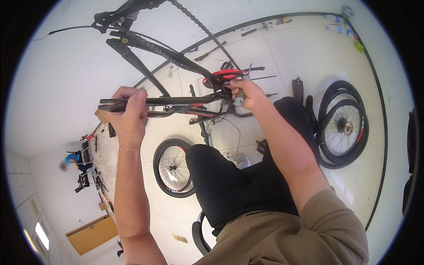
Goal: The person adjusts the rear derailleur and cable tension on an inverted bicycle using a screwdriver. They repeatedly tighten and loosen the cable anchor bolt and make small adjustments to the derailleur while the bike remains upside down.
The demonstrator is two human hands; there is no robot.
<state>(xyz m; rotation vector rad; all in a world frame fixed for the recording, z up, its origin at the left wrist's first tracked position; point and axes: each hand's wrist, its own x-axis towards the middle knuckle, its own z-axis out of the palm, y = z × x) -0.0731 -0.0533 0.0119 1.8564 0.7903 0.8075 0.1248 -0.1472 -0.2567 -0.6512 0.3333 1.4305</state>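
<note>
A black and red bike frame (176,101) lies across the upper middle, with a chain (203,31) hanging down to a red chainring (225,73) by the crank. My left hand (130,110) is closed round the forked end of the dark tubes at the left. My right hand (245,92) is closed on a grey-handled tool (240,99) beside the chainring and frame joint. The tool's tip is hard to make out.
Wheels (342,126) lie at right, another (172,170) at lower middle. Tools (247,32) and plastic bottles (335,29) line the upper wall. A person in blue (73,161) is at the far left, near a wooden door (90,234).
</note>
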